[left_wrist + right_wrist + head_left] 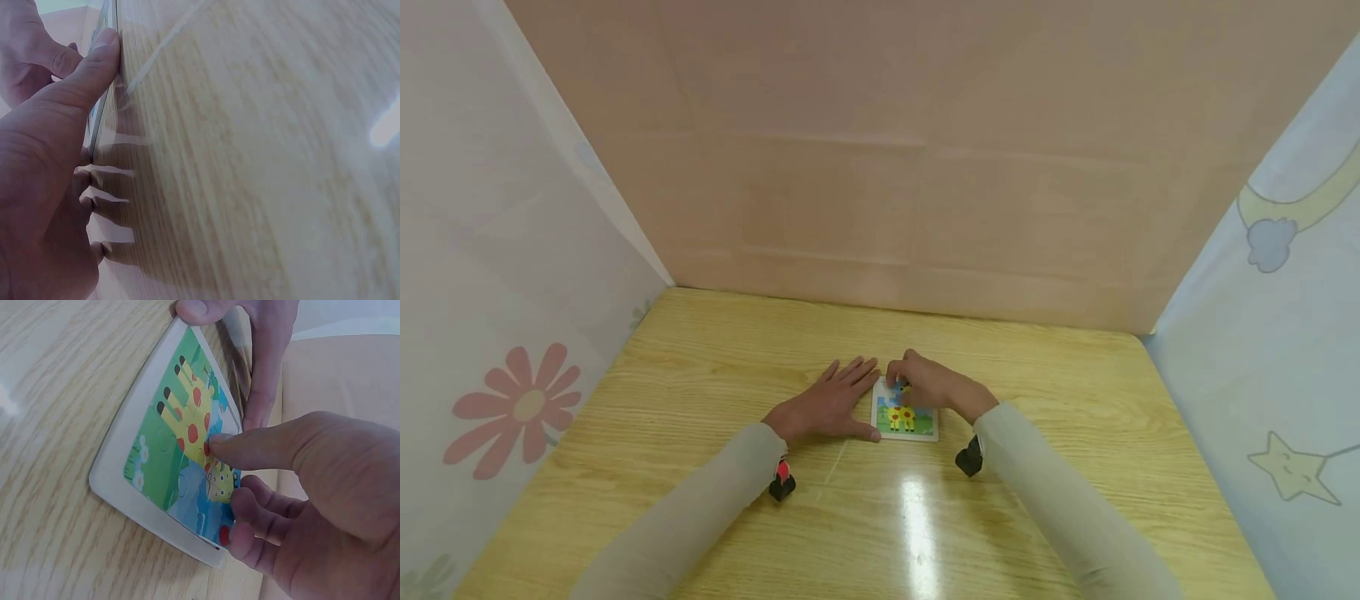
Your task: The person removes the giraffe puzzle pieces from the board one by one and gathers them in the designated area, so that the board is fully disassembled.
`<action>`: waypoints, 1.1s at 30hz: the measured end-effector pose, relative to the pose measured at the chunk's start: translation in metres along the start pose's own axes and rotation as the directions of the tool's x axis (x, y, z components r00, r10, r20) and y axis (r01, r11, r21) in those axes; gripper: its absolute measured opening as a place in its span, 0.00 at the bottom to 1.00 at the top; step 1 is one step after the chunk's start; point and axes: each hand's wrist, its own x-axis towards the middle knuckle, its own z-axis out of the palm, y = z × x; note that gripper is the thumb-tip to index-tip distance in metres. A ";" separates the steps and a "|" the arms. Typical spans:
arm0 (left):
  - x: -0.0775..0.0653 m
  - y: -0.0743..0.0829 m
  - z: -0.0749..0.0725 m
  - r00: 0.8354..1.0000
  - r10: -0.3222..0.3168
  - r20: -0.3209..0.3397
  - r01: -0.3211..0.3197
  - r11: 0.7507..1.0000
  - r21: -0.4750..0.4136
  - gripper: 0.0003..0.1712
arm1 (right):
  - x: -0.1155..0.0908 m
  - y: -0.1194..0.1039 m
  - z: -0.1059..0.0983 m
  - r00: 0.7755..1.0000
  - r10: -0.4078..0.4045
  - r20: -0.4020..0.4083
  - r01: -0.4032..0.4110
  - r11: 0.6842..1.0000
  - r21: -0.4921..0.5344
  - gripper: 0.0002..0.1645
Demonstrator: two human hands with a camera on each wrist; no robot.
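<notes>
A small jigsaw puzzle board (907, 436) with a white rim lies flat on the table. Its picture is a yellow, red-spotted giraffe (192, 428) on green grass under blue sky. My left hand (833, 406) lies along the board's left side, fingers spread straight, and its thumb (100, 59) reaches the near left corner. Over the far part of the picture, my right hand (934, 383) pinches a puzzle piece (220, 485) showing the giraffe's face between thumb and curled fingers. That hand partly hides the board's far right area in the head view.
The light wood table (737, 333) meets a plain tan panel (880, 208) at the back. Printed cloth walls stand at both sides, the left one with a pink flower (529, 406). Dark wrist devices sit on both cuffs, and light glares on the tabletop nearer me.
</notes>
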 end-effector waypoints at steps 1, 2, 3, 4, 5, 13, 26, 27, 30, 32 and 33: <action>0.000 0.000 0.000 1.000 -0.005 0.003 0.004 1.000 0.005 0.65 | -0.001 0.001 0.000 1.000 0.000 -0.006 0.000 1.000 -0.006 0.11; 0.001 0.001 0.000 1.000 -0.006 0.003 0.006 1.000 0.007 0.64 | -0.001 0.001 0.000 1.000 0.001 -0.012 -0.001 1.000 -0.008 0.11; 0.001 0.001 -0.001 1.000 -0.007 0.003 0.007 1.000 0.005 0.64 | -0.002 0.002 0.000 1.000 0.002 -0.017 -0.002 1.000 -0.009 0.10; 0.001 0.001 -0.001 1.000 -0.006 0.002 0.006 1.000 0.006 0.64 | -0.002 0.002 0.000 1.000 0.002 -0.022 -0.002 1.000 -0.008 0.10; 0.001 0.001 -0.001 1.000 -0.007 0.005 0.007 1.000 0.009 0.65 | -0.003 0.002 0.001 1.000 0.002 -0.028 -0.002 1.000 -0.007 0.10; 0.001 0.002 0.000 1.000 0.003 -0.004 -0.003 1.000 -0.007 0.64 | -0.005 0.001 0.003 0.999 -0.010 -0.049 0.009 1.000 -0.021 0.11; 0.002 0.003 -0.001 1.000 0.001 -0.011 -0.001 1.000 -0.019 0.64 | -0.007 0.008 0.007 0.994 0.009 -0.112 0.000 0.997 0.077 0.19; 0.002 0.003 -0.001 1.000 0.001 -0.011 -0.002 1.000 -0.022 0.64 | -0.007 0.010 0.007 0.994 0.012 -0.112 -0.002 0.996 0.087 0.19; 0.001 0.004 -0.001 1.000 0.003 -0.012 -0.003 1.000 -0.028 0.64 | -0.007 0.013 0.007 0.994 0.010 -0.110 0.000 0.995 0.096 0.19; 0.001 0.004 -0.001 1.000 0.005 -0.010 -0.005 1.000 -0.023 0.64 | -0.007 0.014 0.007 0.994 0.005 -0.113 0.005 0.996 0.088 0.18; 0.001 0.004 -0.001 1.000 0.006 -0.010 -0.006 1.000 -0.020 0.64 | -0.008 0.014 0.006 0.993 0.009 -0.115 0.001 0.996 0.084 0.17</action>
